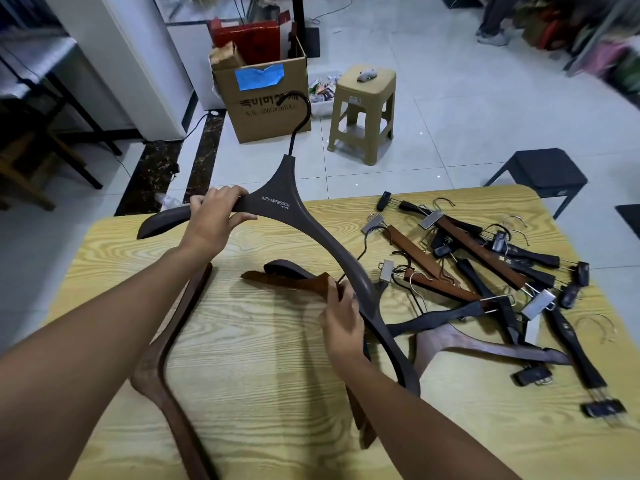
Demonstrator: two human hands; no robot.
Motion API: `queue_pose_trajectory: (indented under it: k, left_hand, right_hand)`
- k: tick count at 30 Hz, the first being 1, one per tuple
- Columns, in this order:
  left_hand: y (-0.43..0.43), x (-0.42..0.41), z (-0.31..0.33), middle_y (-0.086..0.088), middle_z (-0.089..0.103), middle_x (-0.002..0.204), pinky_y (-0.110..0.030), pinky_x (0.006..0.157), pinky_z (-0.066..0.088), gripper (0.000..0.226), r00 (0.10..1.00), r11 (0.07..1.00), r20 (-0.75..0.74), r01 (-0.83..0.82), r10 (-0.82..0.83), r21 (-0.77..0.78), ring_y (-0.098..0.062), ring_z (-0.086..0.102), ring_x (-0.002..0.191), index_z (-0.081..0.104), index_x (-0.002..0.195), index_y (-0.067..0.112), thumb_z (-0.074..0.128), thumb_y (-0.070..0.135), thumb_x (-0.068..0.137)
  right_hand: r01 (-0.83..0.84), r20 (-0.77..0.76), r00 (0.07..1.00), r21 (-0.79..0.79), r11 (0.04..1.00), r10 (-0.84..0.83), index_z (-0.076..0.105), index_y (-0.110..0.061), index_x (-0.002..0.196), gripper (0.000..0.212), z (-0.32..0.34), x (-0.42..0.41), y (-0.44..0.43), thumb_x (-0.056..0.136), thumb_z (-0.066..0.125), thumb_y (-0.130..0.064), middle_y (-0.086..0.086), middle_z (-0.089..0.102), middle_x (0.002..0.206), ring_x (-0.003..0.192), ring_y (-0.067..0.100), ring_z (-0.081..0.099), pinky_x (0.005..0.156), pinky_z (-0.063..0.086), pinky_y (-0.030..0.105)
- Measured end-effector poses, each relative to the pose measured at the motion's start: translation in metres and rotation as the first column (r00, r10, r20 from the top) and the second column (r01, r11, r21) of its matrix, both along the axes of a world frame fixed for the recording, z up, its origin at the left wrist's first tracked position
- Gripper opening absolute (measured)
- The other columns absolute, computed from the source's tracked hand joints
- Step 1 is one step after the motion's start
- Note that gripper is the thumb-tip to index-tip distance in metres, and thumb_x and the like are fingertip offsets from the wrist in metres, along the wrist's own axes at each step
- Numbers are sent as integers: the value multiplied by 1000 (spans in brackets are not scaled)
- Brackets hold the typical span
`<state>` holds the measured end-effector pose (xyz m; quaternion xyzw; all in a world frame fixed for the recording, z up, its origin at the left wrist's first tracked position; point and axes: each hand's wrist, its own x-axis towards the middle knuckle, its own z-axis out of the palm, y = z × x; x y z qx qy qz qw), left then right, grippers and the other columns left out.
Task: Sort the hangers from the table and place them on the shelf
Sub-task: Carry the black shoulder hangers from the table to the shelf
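My left hand [216,221] grips the left arm of a big dark brown coat hanger [294,206] with a black hook, held up over the light wooden table [259,358]. My right hand [341,323] holds a reddish-brown wooden hanger [291,280] near the dark hanger's right arm. Another brown coat hanger [166,341] lies flat on the table under my left forearm. A heap of several clip hangers [485,268] and one more wide brown hanger [485,344] covers the table's right side.
Beyond the table stand a cardboard box [266,105], a beige plastic stool [363,112] and a dark stool [543,171] on the tiled floor. A black-framed rack [52,88] is at the far left. A person's legs [495,19] show top right.
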<state>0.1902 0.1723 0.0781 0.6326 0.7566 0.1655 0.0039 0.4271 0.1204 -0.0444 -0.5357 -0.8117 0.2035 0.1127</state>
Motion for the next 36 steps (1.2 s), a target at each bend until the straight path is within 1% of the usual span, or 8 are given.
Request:
queue_pose_trajectory:
  k: [3,10,17,21,25,27,32,36]
  left_hand:
    - [0,1,0,-6,60,104,-34,89,18,35,1000,1000,4,-5,5,5,-25,47,105,54,116,12,58,33,88]
    - [-3,0,4,-6,60,104,-35,92,21,35,1000,1000,6,-10,10,8,-24,47,106,54,115,12,60,31,87]
    - [-14,-15,2,-8,61,111,-37,92,23,37,999,999,1,-50,50,0,-27,48,107,54,118,12,60,31,87]
    - [-23,-21,-1,-9,61,112,-38,93,23,39,998,998,-11,-62,62,-4,-27,46,109,55,119,11,61,30,86]
    - [-22,-20,-1,-10,61,111,-39,93,24,38,997,997,-20,-72,72,-6,-27,46,110,55,118,11,62,29,86]
    - [-17,-15,0,-10,61,110,-39,92,25,38,996,996,3,-87,87,3,-28,46,108,54,119,11,60,31,87]
    - [1,8,8,-10,60,111,-39,93,24,38,992,994,73,-102,99,36,-28,46,110,53,120,11,57,32,89]
    - [13,26,11,-9,60,110,-38,93,24,38,994,997,85,-77,74,30,-27,46,109,53,119,12,57,34,89]
  right_hand:
    - [-80,20,997,14,997,80,31,-30,142,44,-7,-7,7,101,34,-43,-1,40,141,117,16,48,83,37,28]
    - [-207,97,967,-233,950,234,8,-21,152,92,1,-29,8,82,55,16,11,8,155,122,31,45,90,47,36]
    - [-387,-104,917,-468,794,386,12,-28,150,75,-3,-66,-5,92,51,-2,5,0,159,137,36,29,109,33,46]
    - [-461,-81,879,-396,794,470,27,-21,146,62,-7,-61,5,92,55,-10,6,12,157,137,34,31,110,34,43]
    - [-244,-154,966,-267,932,209,47,-13,133,39,4,-39,41,95,46,-11,8,46,131,115,31,52,90,47,21]
    - [-78,-136,989,-214,974,49,47,-12,132,37,13,-10,67,95,48,-12,0,48,128,118,25,50,99,42,30]
    - [254,203,949,-31,967,-242,39,-12,138,48,29,60,113,92,54,-8,15,41,140,128,32,37,107,33,39]
    - [225,497,854,-89,970,-152,38,-14,136,51,12,104,114,91,58,-29,16,38,142,133,38,32,109,27,45]
